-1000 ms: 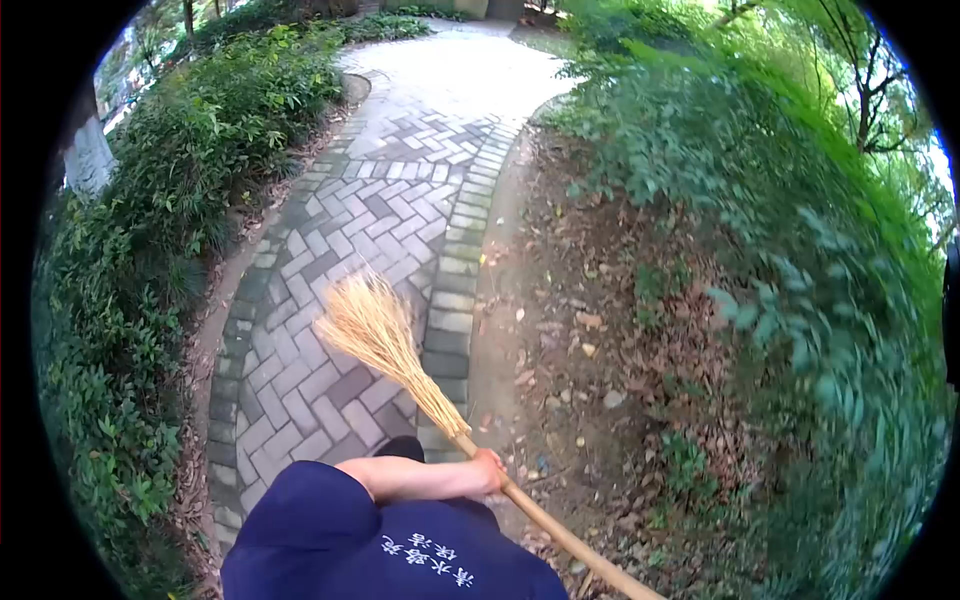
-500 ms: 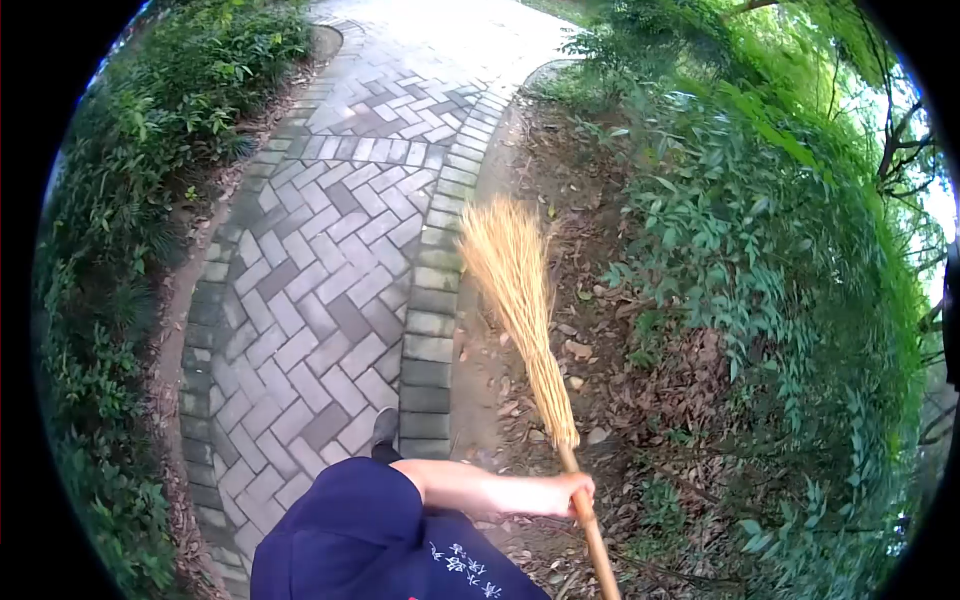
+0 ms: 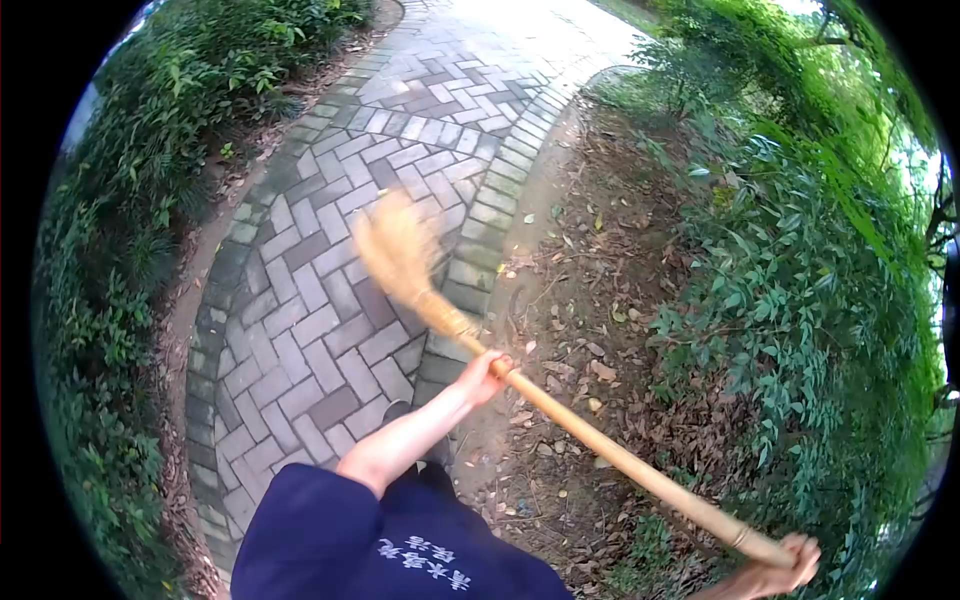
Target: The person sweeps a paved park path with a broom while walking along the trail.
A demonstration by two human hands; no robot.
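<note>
A straw broom with a long bamboo handle (image 3: pixel 620 455) lies slantwise across my view. Its bristle head (image 3: pixel 398 245), blurred by motion, is over the brick path near the right-hand border. My left hand (image 3: pixel 487 375) is wrapped round the handle just below the bristles, above the path's edge. At the lower right, my right hand (image 3: pixel 790 565) grips the handle's far end, with its fingers curled round it. A dark shoe (image 3: pixel 398 412) shows below my left forearm.
The paved path (image 3: pixel 290 330) curves away upward, edged by raised border bricks (image 3: pixel 470 270). Dry leaves (image 3: pixel 600 370) litter the bare soil on the right. Bushes (image 3: pixel 780 270) crowd the right side, and dense shrubs (image 3: pixel 150 200) line the left.
The bristle head has swung left from the soil edge onto the path. My left hand has moved up and left with the handle. My right hand has come into view.
</note>
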